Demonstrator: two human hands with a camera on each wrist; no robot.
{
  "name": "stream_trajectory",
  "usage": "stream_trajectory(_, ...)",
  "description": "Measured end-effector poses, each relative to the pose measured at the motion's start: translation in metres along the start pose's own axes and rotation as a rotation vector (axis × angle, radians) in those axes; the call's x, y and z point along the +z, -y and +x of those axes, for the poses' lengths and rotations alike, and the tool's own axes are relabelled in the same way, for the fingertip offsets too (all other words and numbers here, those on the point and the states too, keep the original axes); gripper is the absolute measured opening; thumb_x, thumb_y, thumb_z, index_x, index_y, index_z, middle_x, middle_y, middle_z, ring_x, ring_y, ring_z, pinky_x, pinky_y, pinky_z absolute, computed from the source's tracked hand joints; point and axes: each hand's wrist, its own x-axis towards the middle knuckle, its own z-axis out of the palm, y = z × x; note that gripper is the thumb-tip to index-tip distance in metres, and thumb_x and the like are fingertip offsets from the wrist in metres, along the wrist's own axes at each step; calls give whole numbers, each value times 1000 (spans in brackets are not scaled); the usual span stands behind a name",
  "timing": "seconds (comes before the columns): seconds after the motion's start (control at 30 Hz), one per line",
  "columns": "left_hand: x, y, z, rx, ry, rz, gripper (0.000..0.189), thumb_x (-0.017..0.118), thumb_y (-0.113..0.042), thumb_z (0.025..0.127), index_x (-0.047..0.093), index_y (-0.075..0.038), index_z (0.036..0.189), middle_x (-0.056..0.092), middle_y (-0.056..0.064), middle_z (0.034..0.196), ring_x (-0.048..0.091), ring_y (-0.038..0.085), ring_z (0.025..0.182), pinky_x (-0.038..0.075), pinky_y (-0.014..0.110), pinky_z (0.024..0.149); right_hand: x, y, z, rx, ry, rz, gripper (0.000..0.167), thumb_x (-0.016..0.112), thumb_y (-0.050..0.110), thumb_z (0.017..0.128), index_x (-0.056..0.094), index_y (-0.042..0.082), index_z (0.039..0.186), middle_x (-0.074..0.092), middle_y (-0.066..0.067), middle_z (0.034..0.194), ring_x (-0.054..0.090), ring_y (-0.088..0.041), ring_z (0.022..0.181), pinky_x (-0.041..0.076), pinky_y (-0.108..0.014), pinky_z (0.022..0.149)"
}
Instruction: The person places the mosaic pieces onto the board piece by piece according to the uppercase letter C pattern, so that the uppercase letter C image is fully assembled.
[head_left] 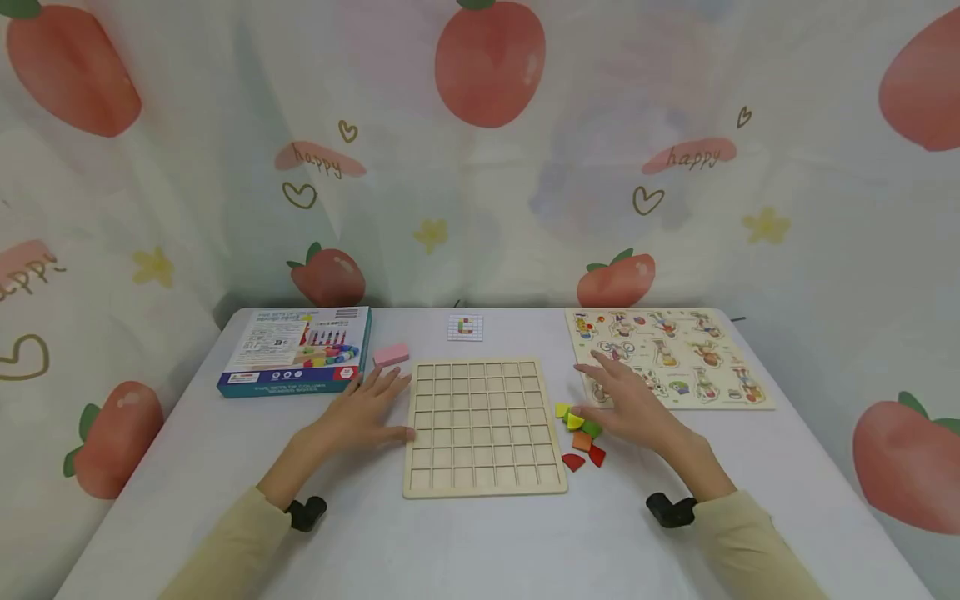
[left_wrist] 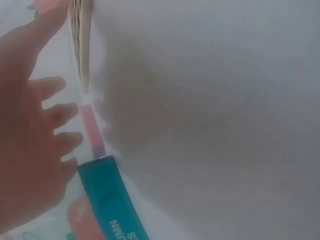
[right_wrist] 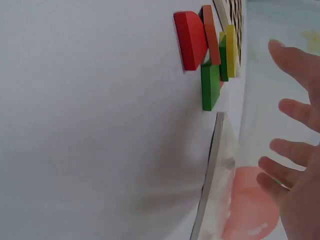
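Note:
A square wooden grid board (head_left: 480, 429) lies in the middle of the white table, its cells bare. My left hand (head_left: 360, 412) is at its left side with fingers spread, the thumb tip at the board's edge; it holds nothing. Over on the right, my right hand (head_left: 630, 400) has its fingers extended and apart, above the small coloured pieces and the corner of a picture puzzle board (head_left: 675, 358). Among the pieces are red quarter-rounds (head_left: 573, 462), an orange square (head_left: 582, 442), and green and yellow ones. The right wrist view shows a green piece (right_wrist: 210, 86) below that hand, apart from it.
A blue-edged box (head_left: 296, 350) lies at the back left, with a pink block (head_left: 392, 355) beside it. A small gridded card (head_left: 465, 327) with a coloured pattern is behind the grid board. A fruit-printed curtain (head_left: 480, 167) hangs behind the table.

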Motion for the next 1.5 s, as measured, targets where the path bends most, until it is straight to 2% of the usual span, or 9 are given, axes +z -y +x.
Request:
stream_trajectory(0.13,6,-4,-1,7,75,-49,103,72,-63,87,27,-13,164,20,13,172,11,41,159,15,61,127,10,3,4,0,20,62,51,79,28,92,64,6,135,59,-19,140,53,-40,128,49,-61,105)
stream_trajectory(0.23,8,-6,-2,10,116,-80,109,75,-65,83,24,-13,165,16,13,173,9,40,160,18,61,127,15,6,8,-9,35,77,39,79,23,91,69,5,124,67,-12,122,60,-29,109,54,-49,94)
stream_trajectory(0.37,8,-7,-3,10,148,-97,113,76,-65,82,22,-12,165,13,12,173,7,41,160,20,61,126,18,11,15,3,84,62,33,80,22,89,72,3,115,69,-7,108,58,-21,94,53,-40,84)
stream_trajectory(0.57,7,-4,-2,3,174,-124,112,80,-58,82,21,-10,165,14,9,174,5,42,160,18,63,126,23,21,25,16,161,33,26,80,23,89,73,4,106,65,-5,100,56,-18,87,52,-33,76)
stream_trajectory(0.7,6,-2,0,4,171,-130,111,81,-55,82,22,-11,165,14,9,174,6,42,160,18,63,126,24,24,28,40,186,85,19,80,17,89,70,5,101,62,-4,93,53,-16,81,49,-29,69)
stream_trajectory(0.87,3,-3,6,6,181,-164,115,84,-54,79,21,-12,165,12,8,174,3,41,160,16,63,126,21,22,29,68,194,148,20,81,12,88,63,8,96,60,-1,83,51,-14,73,45,-26,62)
stream_trajectory(1.03,1,-5,13,5,197,-189,119,87,-55,75,21,-13,165,10,8,174,0,40,160,12,63,127,19,22,28,46,163,165,17,79,8,89,62,9,95,65,1,85,54,-12,76,49,-25,68)
stream_trajectory(1.23,3,-4,19,-5,205,-185,122,89,-54,72,21,-15,166,9,8,174,-2,38,161,8,60,128,22,23,31,20,95,193,10,75,8,92,70,11,100,69,3,90,57,-12,80,51,-25,71)
stream_trajectory(1.5,-1,-6,24,-29,197,-207,121,89,-54,72,23,-13,165,12,8,174,1,38,161,9,60,128,31,30,44,-112,-42,204,17,74,2,92,77,4,109,73,-4,95,56,-10,77,52,-24,70)
